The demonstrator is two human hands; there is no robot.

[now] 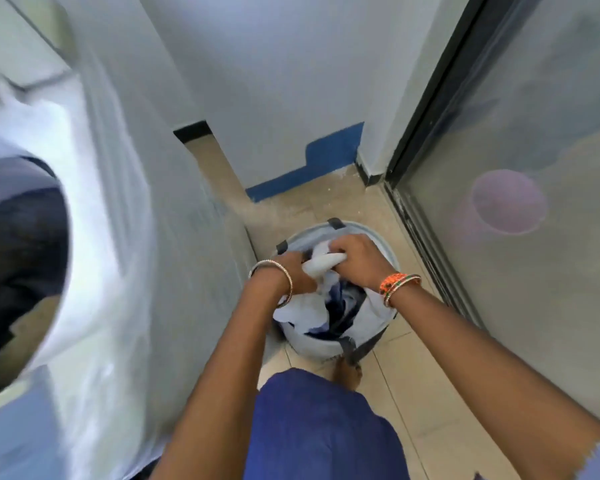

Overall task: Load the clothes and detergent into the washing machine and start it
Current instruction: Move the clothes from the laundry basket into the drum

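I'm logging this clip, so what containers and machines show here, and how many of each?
Washing machine: 1
Laundry basket on the floor, both hands in it: 1
Pink bucket behind the glass: 1
Total: 3

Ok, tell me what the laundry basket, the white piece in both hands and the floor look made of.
Round pale-blue laundry basket: soft fabric, probably; its wall sags and it has dark strap handles.
Twisted white cloth: woven textile, matte, creased where both hands grip.
Beige floor: glazed tile, seemingly; straight joint lines, faint sheen.
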